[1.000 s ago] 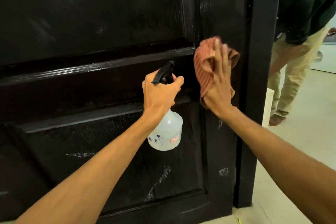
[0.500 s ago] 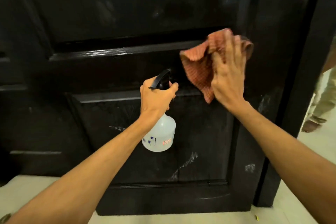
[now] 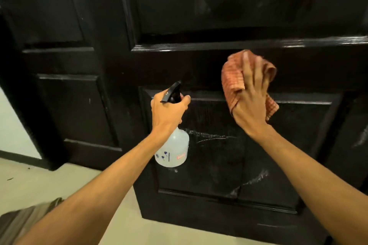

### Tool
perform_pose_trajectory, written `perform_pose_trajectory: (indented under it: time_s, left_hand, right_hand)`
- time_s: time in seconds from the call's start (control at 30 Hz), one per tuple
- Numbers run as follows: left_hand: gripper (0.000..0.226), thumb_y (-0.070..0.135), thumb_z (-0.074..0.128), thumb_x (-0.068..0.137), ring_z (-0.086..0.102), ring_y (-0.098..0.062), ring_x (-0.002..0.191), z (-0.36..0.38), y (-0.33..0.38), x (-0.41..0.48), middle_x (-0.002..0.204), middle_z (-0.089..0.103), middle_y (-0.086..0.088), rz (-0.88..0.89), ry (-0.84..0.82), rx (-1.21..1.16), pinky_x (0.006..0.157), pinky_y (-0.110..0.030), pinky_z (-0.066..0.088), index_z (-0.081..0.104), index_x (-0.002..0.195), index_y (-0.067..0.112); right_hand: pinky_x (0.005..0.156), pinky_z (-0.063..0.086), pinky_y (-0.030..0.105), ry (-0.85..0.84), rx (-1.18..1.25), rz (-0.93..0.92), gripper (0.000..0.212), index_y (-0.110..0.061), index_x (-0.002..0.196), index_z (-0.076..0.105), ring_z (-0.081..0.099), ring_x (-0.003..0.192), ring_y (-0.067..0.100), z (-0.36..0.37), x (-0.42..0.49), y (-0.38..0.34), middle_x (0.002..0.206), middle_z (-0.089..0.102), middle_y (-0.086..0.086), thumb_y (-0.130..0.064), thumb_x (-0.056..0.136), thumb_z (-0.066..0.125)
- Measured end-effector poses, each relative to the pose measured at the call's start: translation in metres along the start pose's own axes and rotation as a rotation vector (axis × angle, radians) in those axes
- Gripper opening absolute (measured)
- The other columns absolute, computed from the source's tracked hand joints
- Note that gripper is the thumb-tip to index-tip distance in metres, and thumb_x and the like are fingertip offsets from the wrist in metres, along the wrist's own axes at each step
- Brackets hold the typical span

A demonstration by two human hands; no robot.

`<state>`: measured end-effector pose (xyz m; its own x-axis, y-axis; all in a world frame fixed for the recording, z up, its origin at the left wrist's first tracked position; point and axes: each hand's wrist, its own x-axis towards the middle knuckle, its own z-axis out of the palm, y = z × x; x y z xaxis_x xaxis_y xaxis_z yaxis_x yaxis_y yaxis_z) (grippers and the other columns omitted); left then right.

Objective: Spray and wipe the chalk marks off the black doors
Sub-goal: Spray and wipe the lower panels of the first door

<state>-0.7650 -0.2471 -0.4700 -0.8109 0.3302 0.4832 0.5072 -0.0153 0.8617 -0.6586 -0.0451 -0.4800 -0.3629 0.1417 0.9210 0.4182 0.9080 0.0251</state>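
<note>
the left grip (image 3: 169, 113) is clenched round the neck of a translucent spray bottle (image 3: 173, 150). the bottle's black trigger head is up, and its body hangs before the left edge of the black door's (image 3: 219, 6) lower panel. the right grip (image 3: 251, 103) is not clenched: its straight fingers press a bunched orange checked cloth (image 3: 232, 82) against the rail above that panel. chalk marks (image 3: 211, 135) streak the panel just right of the bottle, with more near its bottom edge.
</note>
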Motion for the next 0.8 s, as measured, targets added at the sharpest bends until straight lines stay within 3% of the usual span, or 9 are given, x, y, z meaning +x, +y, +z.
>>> perform_pose_trajectory:
  time_s: [0.07,0.2,0.23,0.37,0.43,0.53,0.57,0.7,0.8]
  left_hand:
    - [0.017,0.022,0.078,0.093,0.061,-0.012,0.052,-0.023,-0.011,0.006,0.084,0.073,-0.016,0.015,0.024,0.012,0.042,-0.017,0.046,0.071,0.089,0.007]
    - [0.017,0.02,0.076,0.095,0.059,-0.012,0.049,-0.066,-0.037,0.021,0.075,0.072,-0.014,0.003,0.075,0.014,0.042,-0.021,0.047,0.07,0.082,0.012]
    - [0.017,0.02,0.076,0.095,0.058,-0.011,0.047,-0.076,-0.045,0.024,0.075,0.072,-0.015,0.002,0.083,0.02,0.041,-0.021,0.046,0.07,0.082,0.01]
    - [0.016,0.022,0.079,0.092,0.061,-0.014,0.054,-0.107,-0.07,0.031,0.08,0.073,-0.014,-0.015,0.098,0.021,0.041,-0.019,0.046,0.07,0.085,0.01]
    - [0.018,0.025,0.078,0.092,0.064,-0.02,0.064,-0.12,-0.079,0.037,0.084,0.073,-0.015,-0.021,0.108,0.01,0.042,-0.018,0.047,0.07,0.085,0.012]
    - [0.017,0.029,0.078,0.091,0.068,-0.031,0.088,-0.14,-0.09,0.045,0.089,0.072,-0.012,-0.025,0.124,-0.011,0.044,-0.017,0.049,0.069,0.083,0.017]
    - [0.016,0.03,0.079,0.09,0.068,-0.034,0.094,-0.147,-0.092,0.046,0.092,0.072,-0.012,-0.028,0.129,-0.015,0.044,-0.017,0.05,0.069,0.084,0.018]
    - [0.018,0.027,0.08,0.09,0.066,-0.02,0.063,-0.173,-0.097,0.042,0.084,0.072,-0.012,-0.024,0.149,0.015,0.042,-0.017,0.047,0.066,0.082,0.018]
    - [0.019,0.04,0.079,0.083,0.068,-0.033,0.082,-0.185,-0.11,0.043,0.088,0.071,-0.011,-0.027,0.184,0.014,0.045,-0.023,0.052,0.067,0.08,0.026]
  right_hand:
    - [0.125,0.005,0.063,-0.074,-0.065,-0.182,0.065,-0.021,0.158,0.035,-0.001,0.158,0.039,0.005,0.01,-0.011,0.172,0.004,0.013,-0.025,0.096,0.053]
    - [0.124,0.006,0.063,0.08,-0.019,0.14,0.053,-0.022,0.152,0.043,-0.002,0.157,0.041,0.005,0.049,-0.041,0.172,0.002,0.012,-0.014,0.1,0.039]
    - [0.125,0.002,0.063,0.077,-0.032,0.125,0.053,-0.02,0.152,0.042,-0.004,0.157,0.043,0.012,0.047,-0.056,0.172,0.001,0.014,-0.013,0.099,0.041]
    - [0.124,-0.012,0.054,-0.157,-0.155,-0.459,0.062,-0.021,0.155,0.041,-0.002,0.158,0.038,0.045,0.025,-0.098,0.172,0.003,0.011,-0.028,0.093,0.047]
    - [0.125,-0.005,0.056,-0.128,-0.189,-0.487,0.066,-0.021,0.152,0.043,-0.002,0.158,0.035,0.047,0.049,-0.117,0.172,0.002,0.01,-0.02,0.086,0.049]
    - [0.125,0.0,0.062,-0.029,-0.123,-0.237,0.057,-0.021,0.152,0.045,-0.001,0.158,0.039,0.055,0.08,-0.159,0.172,0.003,0.012,-0.022,0.095,0.043]
    - [0.125,0.0,0.062,-0.032,-0.119,-0.244,0.055,-0.021,0.152,0.046,-0.002,0.157,0.039,0.064,0.075,-0.174,0.172,0.003,0.012,-0.026,0.097,0.046]
    - [0.124,0.004,0.058,-0.32,-0.171,-0.751,0.065,-0.023,0.153,0.043,-0.006,0.158,0.034,0.104,0.03,-0.21,0.172,-0.002,0.011,-0.028,0.09,0.056]
    - [0.125,0.007,0.057,-0.188,-0.172,-0.758,0.068,-0.022,0.152,0.042,0.0,0.158,0.034,0.102,0.067,-0.227,0.172,0.002,0.012,-0.02,0.085,0.052]
